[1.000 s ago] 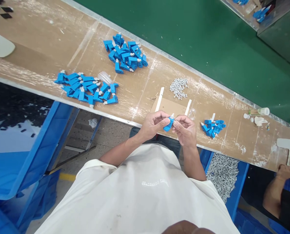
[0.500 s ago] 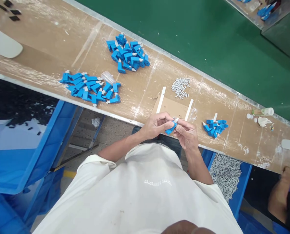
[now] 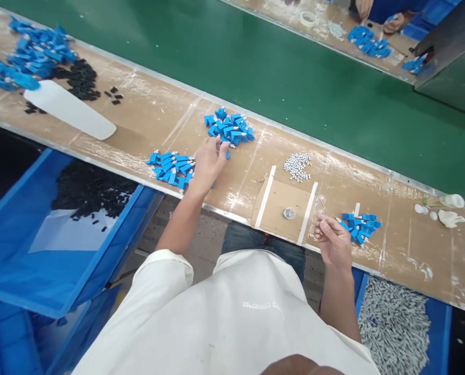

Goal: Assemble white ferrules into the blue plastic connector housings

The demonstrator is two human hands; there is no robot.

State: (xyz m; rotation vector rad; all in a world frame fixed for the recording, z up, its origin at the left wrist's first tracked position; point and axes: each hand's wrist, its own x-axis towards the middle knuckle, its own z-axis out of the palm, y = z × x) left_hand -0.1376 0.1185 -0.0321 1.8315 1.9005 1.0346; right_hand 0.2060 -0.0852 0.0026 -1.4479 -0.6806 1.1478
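Note:
My left hand (image 3: 209,162) reaches over the work table, at the near edge of a pile of blue plastic parts with white tips (image 3: 232,127). Its fingers are closed on a blue plastic part (image 3: 227,154), mostly hidden beneath them. A second group of these blue parts (image 3: 172,167) lies beside the wrist, partly covered by it. My right hand (image 3: 334,238) hovers by the near table edge with fingers curled together; what they hold, if anything, is hidden. Close to its fingertips are a thin stick (image 3: 322,204) and a small blue pile (image 3: 360,227).
A cardboard pad (image 3: 283,195) with white strips bears a small round clear cup (image 3: 289,213). Beyond lie small white pieces (image 3: 297,166). Blue bins hold black pieces (image 3: 91,187) and grey pieces (image 3: 394,323). A green belt (image 3: 255,78) runs behind; another person's hands (image 3: 394,23) show across it.
My hands have parted from over the cardboard pad. The left went left to the far blue pile with the blue part; the right moved right. The view shifted, and the cup now shows.

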